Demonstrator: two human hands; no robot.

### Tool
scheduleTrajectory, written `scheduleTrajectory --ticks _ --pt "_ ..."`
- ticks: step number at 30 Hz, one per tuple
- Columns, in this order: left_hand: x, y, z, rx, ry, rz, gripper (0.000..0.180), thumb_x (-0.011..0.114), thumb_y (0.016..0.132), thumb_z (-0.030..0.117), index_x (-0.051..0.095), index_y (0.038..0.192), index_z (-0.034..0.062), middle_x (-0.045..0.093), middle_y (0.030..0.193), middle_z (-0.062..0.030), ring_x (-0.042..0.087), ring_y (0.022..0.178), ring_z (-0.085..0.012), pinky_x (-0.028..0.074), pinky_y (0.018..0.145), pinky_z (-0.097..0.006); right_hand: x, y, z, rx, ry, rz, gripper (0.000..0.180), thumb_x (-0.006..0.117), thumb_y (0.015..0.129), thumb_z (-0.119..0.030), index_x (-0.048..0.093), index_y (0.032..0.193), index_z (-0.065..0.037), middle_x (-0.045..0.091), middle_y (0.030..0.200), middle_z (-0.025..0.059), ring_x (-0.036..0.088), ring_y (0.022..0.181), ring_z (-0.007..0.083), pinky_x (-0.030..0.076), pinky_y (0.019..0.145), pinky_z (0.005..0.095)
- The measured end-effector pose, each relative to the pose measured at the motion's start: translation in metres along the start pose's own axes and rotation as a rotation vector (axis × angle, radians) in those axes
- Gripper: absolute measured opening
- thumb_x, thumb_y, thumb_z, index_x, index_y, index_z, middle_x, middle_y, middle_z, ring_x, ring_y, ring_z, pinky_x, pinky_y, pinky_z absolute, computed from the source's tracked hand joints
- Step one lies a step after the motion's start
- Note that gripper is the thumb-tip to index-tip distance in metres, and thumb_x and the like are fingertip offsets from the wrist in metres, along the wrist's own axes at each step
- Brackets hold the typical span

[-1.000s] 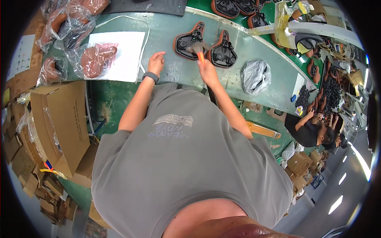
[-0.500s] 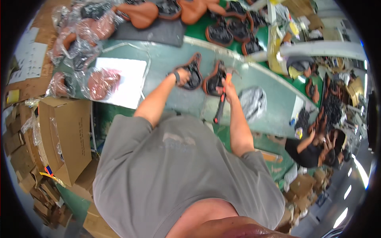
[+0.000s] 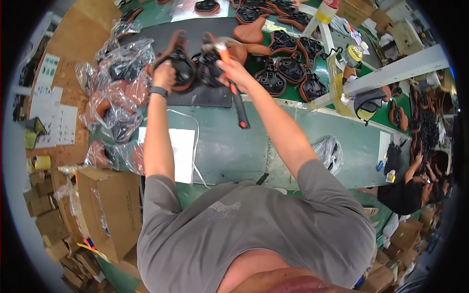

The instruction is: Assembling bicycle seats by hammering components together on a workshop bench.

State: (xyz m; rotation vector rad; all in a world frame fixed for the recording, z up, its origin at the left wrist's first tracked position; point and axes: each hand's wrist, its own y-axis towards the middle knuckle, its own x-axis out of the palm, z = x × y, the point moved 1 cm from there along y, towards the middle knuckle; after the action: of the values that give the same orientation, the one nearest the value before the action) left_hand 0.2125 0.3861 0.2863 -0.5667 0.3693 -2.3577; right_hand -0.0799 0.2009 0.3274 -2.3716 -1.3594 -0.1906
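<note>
Both my arms reach out over the dark mat (image 3: 211, 99) at the far side of the bench. My left hand (image 3: 165, 77) is closed on the edge of a bicycle saddle (image 3: 184, 67), which is brown with its black underside up. In my right hand (image 3: 236, 73) is a hammer (image 3: 238, 102) with an orange-and-black handle, its head blurred at the top. A second upturned saddle (image 3: 210, 71) is against the fingers of that hand; whether they grip it too is hard to tell.
Plastic-wrapped saddles (image 3: 122, 93) are heaped left of the mat, and several bare upturned saddles (image 3: 291, 67) lie to its right. A white sheet (image 3: 182, 151) and a bagged item (image 3: 328, 152) rest on the bench (image 3: 234, 146). A white post (image 3: 386, 73) crosses at right; another person (image 3: 410, 188) works beyond.
My hands have moved away from me and leftward, from the near bench to the dark mat. Both saddles have gone along with them, and the hammer is still in my right hand.
</note>
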Motion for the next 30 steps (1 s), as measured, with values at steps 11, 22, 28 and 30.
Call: scheduleTrajectory --ticks 11,22,28,30 --pt "0.209 0.043 -0.127 0.349 1.303 0.516 0.090 0.076 0.082 0.072 0.060 0.144 0.0096 0.078 0.106 -0.0258 0.075 0.102 -0.0447 0.059 0.088 -0.054 -0.178 -0.001 0.090 -0.313 -0.903 0.718 0.041 0.083 0.088 -0.027 0.072 0.118 -0.001 0.073 0.115 0.0225 0.069 0.106 0.0444 0.055 0.092 0.0492" --pt "0.265 0.122 -0.146 0.099 1.520 0.569 0.065 0.086 0.074 0.055 0.074 0.107 0.0014 0.080 0.101 -0.0220 0.078 0.097 -0.0387 0.062 0.088 -0.048 -0.284 0.007 0.155 -0.241 -1.061 0.294 0.030 0.075 0.093 -0.023 0.069 0.114 -0.003 0.062 0.146 0.0192 0.069 0.114 0.0427 0.055 0.098 0.0499" --pt "0.204 0.030 -0.184 0.170 1.147 0.578 0.057 0.079 0.078 0.048 0.078 0.100 -0.0036 0.079 0.101 -0.0264 0.076 0.098 -0.0430 0.059 0.088 -0.047 -0.258 -0.042 0.152 -0.002 -1.225 0.104 0.025 0.072 0.096 -0.023 0.067 0.113 -0.006 0.063 0.128 0.0203 0.068 0.112 0.0439 0.056 0.097 0.0529" --pt "0.167 -0.014 -0.241 0.361 0.757 0.569 0.040 0.075 0.088 0.040 0.075 0.085 0.0007 0.076 0.075 -0.0099 0.072 0.068 -0.0266 0.056 0.067 -0.041 -0.248 -0.079 0.159 0.019 -1.214 0.104 0.024 0.070 0.097 -0.023 0.066 0.114 -0.006 0.062 0.127 0.0208 0.068 0.112 0.0446 0.055 0.096 0.0538"
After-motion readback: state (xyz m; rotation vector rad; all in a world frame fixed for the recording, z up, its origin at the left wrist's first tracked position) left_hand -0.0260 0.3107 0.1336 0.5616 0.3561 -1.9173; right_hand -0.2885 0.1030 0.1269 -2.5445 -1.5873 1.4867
